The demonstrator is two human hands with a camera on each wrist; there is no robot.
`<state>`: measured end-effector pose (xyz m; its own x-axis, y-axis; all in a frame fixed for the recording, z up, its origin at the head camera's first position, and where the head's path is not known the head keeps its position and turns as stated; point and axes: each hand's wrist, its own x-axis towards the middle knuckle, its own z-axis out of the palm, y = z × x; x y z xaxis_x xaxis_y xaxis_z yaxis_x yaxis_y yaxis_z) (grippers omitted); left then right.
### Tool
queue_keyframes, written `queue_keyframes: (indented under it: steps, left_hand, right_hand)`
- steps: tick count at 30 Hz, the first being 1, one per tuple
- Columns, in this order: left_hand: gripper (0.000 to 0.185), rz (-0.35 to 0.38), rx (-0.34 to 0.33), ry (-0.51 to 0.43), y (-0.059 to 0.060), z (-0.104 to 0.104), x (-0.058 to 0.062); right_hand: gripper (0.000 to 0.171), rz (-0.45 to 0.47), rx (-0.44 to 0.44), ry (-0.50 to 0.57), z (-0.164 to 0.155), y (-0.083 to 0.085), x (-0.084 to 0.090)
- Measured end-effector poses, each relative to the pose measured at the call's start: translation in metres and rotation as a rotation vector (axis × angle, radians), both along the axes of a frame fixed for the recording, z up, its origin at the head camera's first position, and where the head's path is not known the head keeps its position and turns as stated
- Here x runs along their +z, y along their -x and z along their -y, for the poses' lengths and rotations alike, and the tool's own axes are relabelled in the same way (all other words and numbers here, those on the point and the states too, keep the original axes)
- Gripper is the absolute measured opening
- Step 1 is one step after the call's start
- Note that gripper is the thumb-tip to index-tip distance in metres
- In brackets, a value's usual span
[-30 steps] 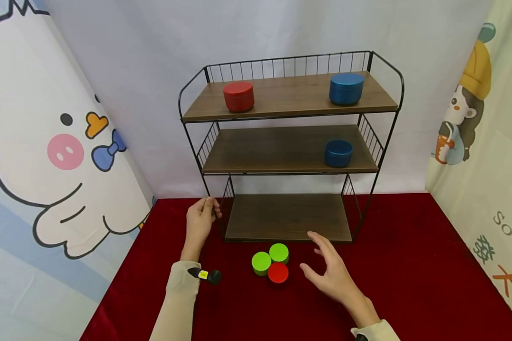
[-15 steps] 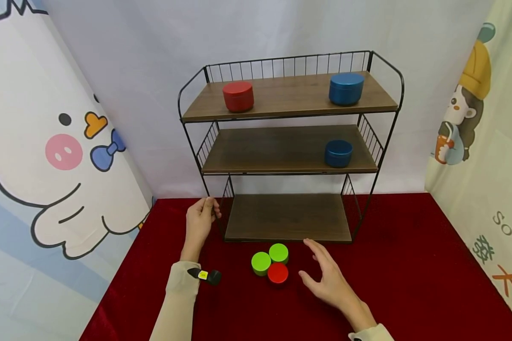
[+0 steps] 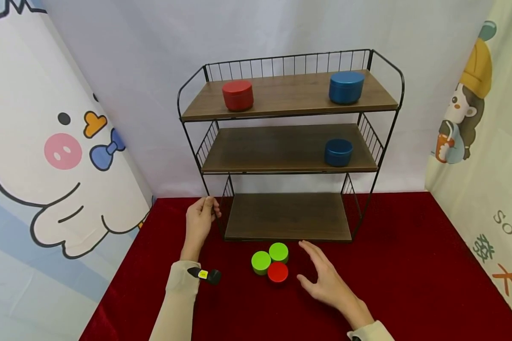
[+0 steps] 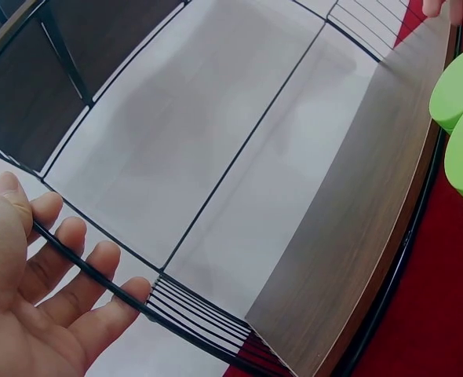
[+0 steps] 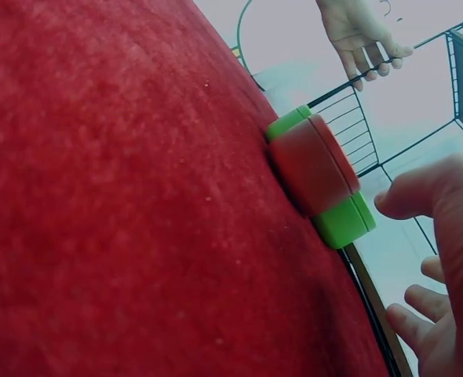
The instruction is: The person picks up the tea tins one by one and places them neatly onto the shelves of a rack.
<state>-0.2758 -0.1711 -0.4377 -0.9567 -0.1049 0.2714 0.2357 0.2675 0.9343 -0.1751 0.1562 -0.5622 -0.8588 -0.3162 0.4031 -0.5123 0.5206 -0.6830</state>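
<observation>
My left hand (image 3: 200, 221) holds the left front post of a three-tier shelf rack (image 3: 288, 215); in the left wrist view its thumb and curled fingers (image 4: 94, 326) lie about the black wire. To the right of three small round tins, my right hand (image 3: 326, 282) hovers with fingers spread and nothing in it. Two of these tins are light green, one (image 3: 261, 263) at left and one (image 3: 278, 253) behind. The third, a red tin (image 3: 278, 272), sits in front, close against them. In the right wrist view the red tin (image 5: 314, 165) partly covers both green ones.
On the top shelf stand a larger red tin (image 3: 238, 95) at left and a larger blue tin (image 3: 346, 87) at right. A smaller blue tin (image 3: 338, 152) is on the middle shelf. Red cloth (image 3: 409, 265) covers the table; printed curtains (image 3: 68, 213) hang around it.
My right hand has come slightly left and nearer the front, closer to the small tins. The left hand keeps its hold on the post, and the tins stay in place.
</observation>
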Motion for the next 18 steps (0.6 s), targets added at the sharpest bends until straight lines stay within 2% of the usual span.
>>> queue_keyframes:
  steps: [12, 18]
  left_hand:
    - [0.049, 0.006, 0.008, 0.007, -0.001, 0.001, 0.000]
    - [0.048, 0.010, -0.001, -0.002, -0.002, 0.000, 0.002]
  right_hand:
    - [0.082, 0.147, 0.011, -0.029, 0.011, 0.006, -0.007]
    - [0.080, 0.167, 0.014, -0.037, 0.016, 0.014, -0.004]
